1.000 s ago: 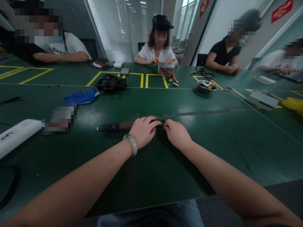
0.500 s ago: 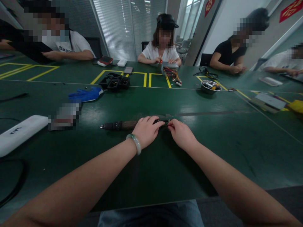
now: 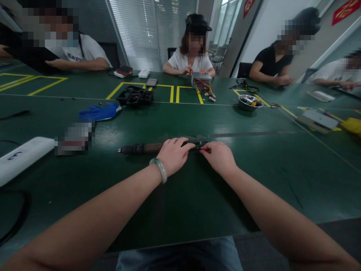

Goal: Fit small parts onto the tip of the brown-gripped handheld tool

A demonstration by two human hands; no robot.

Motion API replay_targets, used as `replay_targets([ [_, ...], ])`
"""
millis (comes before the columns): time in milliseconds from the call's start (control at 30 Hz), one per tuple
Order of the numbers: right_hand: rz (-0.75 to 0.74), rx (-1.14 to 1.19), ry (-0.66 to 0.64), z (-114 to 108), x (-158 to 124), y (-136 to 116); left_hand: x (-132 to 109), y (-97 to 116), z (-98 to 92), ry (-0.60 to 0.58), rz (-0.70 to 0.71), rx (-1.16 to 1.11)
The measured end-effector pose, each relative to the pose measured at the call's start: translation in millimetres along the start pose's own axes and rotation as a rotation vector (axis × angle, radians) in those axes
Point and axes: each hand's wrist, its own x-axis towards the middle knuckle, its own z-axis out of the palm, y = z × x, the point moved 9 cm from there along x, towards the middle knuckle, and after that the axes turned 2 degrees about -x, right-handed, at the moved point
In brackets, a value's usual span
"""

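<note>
A long, dark, pen-shaped tool with a ribbed brown barrel (image 3: 151, 148) is lying on a smooth, dark green counter (image 3: 180, 210), well in from the near edge and running roughly parallel to it. A bare left hand (image 3: 172, 153), wearing a pale green, smooth bangle (image 3: 159, 170), is curling over the tool from above; its grip is narrow, holding the barrel down, seemingly so that the round body cannot roll. A bare right hand (image 3: 221, 158) is working at the tool's right end, its grip a tight pinch of thumb and fingertips on a thin, dark end piece (image 3: 201, 143), probably because that piece is too slim for a whole palm. The fingers are hiding whether it is joined to the tool.

The tool is ending at the left in a small, shiny metal tip (image 3: 120, 150); next to it a black, stepped collar (image 3: 132, 149) is leading into the brown barrel, whose remainder the left hand is covering.

Nearer the counter's far edge, a flat, blue fabric glove (image 3: 100, 112) is lying to the left, and a round, shiny metal bowl (image 3: 249, 108) is sitting to the right.
</note>
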Motion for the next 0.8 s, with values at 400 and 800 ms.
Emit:
replay_targets([
  [400,-0.1,-0.008,0.06,-0.1,-2.0,-16.2,1.5,-0.5,-0.3,0.006,0.002,-0.002],
  [800,-0.104,-0.059,0.089,-1.8,-4.4,-18.6,1.4,0.9,-1.7,0.008,0.006,-0.014],
])
